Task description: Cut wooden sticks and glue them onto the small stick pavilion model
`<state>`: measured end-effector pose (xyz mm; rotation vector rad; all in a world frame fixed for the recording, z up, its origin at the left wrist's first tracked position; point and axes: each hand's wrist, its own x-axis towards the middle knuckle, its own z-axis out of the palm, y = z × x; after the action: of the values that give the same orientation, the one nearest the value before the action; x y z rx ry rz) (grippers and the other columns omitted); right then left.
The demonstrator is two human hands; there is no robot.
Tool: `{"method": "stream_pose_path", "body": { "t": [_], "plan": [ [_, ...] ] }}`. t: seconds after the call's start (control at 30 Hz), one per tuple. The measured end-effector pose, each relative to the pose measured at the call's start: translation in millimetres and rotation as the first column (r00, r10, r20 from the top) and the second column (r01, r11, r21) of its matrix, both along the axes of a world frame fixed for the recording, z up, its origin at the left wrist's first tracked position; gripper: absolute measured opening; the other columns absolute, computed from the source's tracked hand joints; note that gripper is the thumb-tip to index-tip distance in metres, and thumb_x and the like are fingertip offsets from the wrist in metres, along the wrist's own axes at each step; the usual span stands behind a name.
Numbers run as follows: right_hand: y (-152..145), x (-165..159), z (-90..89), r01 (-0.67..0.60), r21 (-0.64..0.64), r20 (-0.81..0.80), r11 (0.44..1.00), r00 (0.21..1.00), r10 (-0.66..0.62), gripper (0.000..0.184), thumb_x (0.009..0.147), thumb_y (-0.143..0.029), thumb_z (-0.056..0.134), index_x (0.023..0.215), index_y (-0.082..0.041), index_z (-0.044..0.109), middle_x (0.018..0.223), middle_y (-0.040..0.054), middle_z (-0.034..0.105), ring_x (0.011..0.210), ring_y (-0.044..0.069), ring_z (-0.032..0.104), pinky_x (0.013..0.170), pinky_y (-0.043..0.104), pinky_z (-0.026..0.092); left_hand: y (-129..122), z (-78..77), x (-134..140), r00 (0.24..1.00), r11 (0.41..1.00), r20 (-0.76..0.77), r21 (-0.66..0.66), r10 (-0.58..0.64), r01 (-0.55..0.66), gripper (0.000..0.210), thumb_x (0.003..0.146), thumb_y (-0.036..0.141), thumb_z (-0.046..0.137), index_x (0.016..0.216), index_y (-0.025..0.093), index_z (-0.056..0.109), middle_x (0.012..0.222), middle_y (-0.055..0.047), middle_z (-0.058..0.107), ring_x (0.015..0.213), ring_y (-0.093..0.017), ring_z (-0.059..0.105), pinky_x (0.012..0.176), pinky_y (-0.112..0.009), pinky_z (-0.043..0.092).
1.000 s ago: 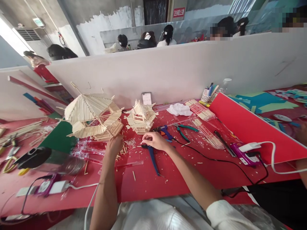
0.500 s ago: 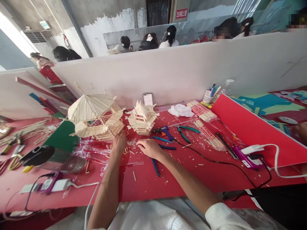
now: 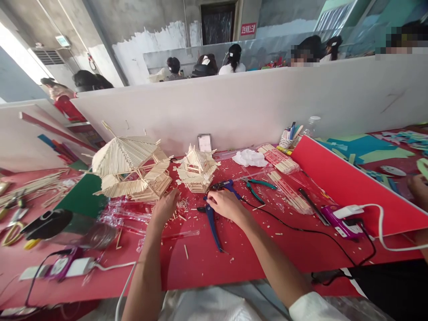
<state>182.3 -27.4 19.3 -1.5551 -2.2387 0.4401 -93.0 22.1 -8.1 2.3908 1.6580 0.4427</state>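
My left hand point(image 3: 165, 206) is beside the right lower corner of a large wooden-stick pavilion model point(image 3: 125, 158). Its fingers are bent together; whatever lies between them is too small to make out. Over the blue-handled pliers point(image 3: 211, 223) is my right hand point(image 3: 224, 204), fingers curled and fingertips near the jaws. I cannot tell what, if anything, these fingers pinch. A smaller stick pavilion point(image 3: 195, 171) stands just beyond, between the two hands. Behind my right hand lies a blue glue gun point(image 3: 230, 185), partly covered by it. Wood scraps point(image 3: 182, 206) litter the red tabletop between my hands.
Green-handled pliers point(image 3: 257, 189), packs of sticks point(image 3: 289, 191) and crumpled white paper point(image 3: 250, 158) lie right. A red board point(image 3: 351, 191) stands by a purple power strip point(image 3: 341, 222). At left are a bottle point(image 3: 72, 229) and scissors point(image 3: 15, 225). Another person's hand point(image 3: 419, 191) shows far right.
My right hand has shifted right and slightly forward, over the pliers and towards the glue gun. My left hand has come away a little from the large pavilion's corner. The view has shifted slightly.
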Motion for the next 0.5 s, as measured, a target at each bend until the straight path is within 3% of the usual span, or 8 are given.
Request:
{"method": "stream_pose_path", "body": {
  "t": [0.07,0.2,0.27,0.4,0.5],
  "plan": [
    [-13.5,-2.8,-1.2,0.028,-0.01,0.062,1.0,0.998,-0.027,0.021,0.098,-0.037,0.063,0.105,-0.02,0.072,0.097,0.0135,0.076,0.09,0.028,0.071,0.078,0.033,0.048,-2.3,2.4,1.3,0.998,0.998,0.037,-0.032,-0.046,0.048,0.023,0.099,0.029,0.047,0.116,0.023,0.061,0.094,-0.007,0.074,0.086,-0.024,0.072,0.073,-0.03,0.051],
    [-49.2,-13.1,-8.1,0.172,-0.018,0.275,0.985,0.948,-0.16,0.074,0.085,-0.067,0.071,0.136,-0.014,0.06,0.127,0.0264,0.065,0.118,0.042,0.06,0.098,0.052,0.046,-9.0,10.0,5.9,0.956,0.959,0.247,-0.191,-0.159,0.209,0.034,0.099,0.037,0.05,0.128,0.023,0.058,0.093,-0.005,0.075,0.071,-0.02,0.072,0.068,-0.029,0.053],
    [-63.4,-18.6,-11.5,0.198,-0.037,0.318,0.979,0.931,-0.176,0.089,0.082,-0.072,0.069,0.146,-0.012,0.054,0.133,0.0308,0.06,0.124,0.046,0.056,0.103,0.057,0.041,-12.2,13.7,9.3,0.912,0.924,0.372,-0.261,-0.172,0.281,0.038,0.099,0.042,0.05,0.131,0.022,0.058,0.098,-0.006,0.075,0.066,-0.019,0.071,0.067,-0.03,0.055],
    [-73.1,-26.3,-12.3,0.209,-0.06,0.4,0.976,0.901,-0.169,0.074,0.095,-0.051,0.061,0.155,-0.01,0.045,0.136,0.0337,0.058,0.125,0.046,0.055,0.103,0.058,0.039,-16.9,19.5,17.8,0.862,0.904,0.458,-0.236,-0.219,0.355,0.035,0.098,0.041,0.052,0.122,0.021,0.067,0.105,-0.008,0.075,0.076,-0.019,0.072,0.072,-0.031,0.058],
    [-71.1,-22.0,-8.2,0.19,-0.057,0.425,0.98,0.893,-0.148,0.065,0.095,-0.031,0.057,0.154,-0.007,0.046,0.133,0.0325,0.06,0.12,0.045,0.057,0.1,0.056,0.042,-20.1,24.4,23.2,0.826,0.884,0.515,-0.243,-0.231,0.399,0.035,0.093,0.037,0.059,0.121,0.019,0.069,0.106,-0.01,0.075,0.085,-0.022,0.073,0.074,-0.032,0.058]
  ]
}}
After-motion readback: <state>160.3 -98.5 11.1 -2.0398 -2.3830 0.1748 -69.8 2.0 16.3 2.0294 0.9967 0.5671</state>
